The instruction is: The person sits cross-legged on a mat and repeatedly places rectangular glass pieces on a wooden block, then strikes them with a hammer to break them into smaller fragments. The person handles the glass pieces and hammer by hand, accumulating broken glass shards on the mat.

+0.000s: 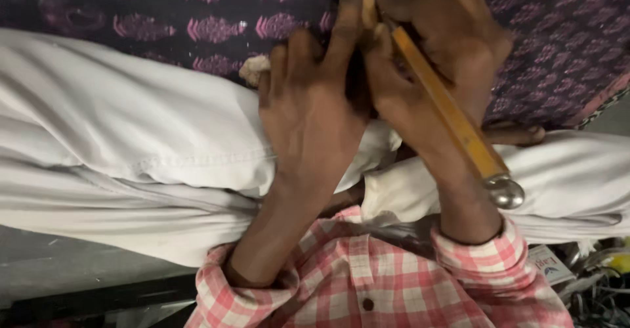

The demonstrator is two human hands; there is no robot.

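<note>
My right hand point(446, 45) grips a long yellow wooden-handled tool point(453, 114) with a rounded metal cap point(504, 191) at its near end. The handle slants from the upper middle down to the right; its working end is hidden above the frame. My left hand point(315, 105) lies flat beside it, fingers stretched upward and pressing on dark purple patterned cloth point(216, 13), touching the right hand. A small pale lump point(252, 68) peeks out left of the left fingers.
My legs in white trousers point(118, 124) are folded across the middle. Pink checked shirt sleeves point(367, 282) cover my forearms. A foot point(518, 133) shows at the right. Cables and a small packet point(590, 275) lie at the lower right on the grey floor point(52, 262).
</note>
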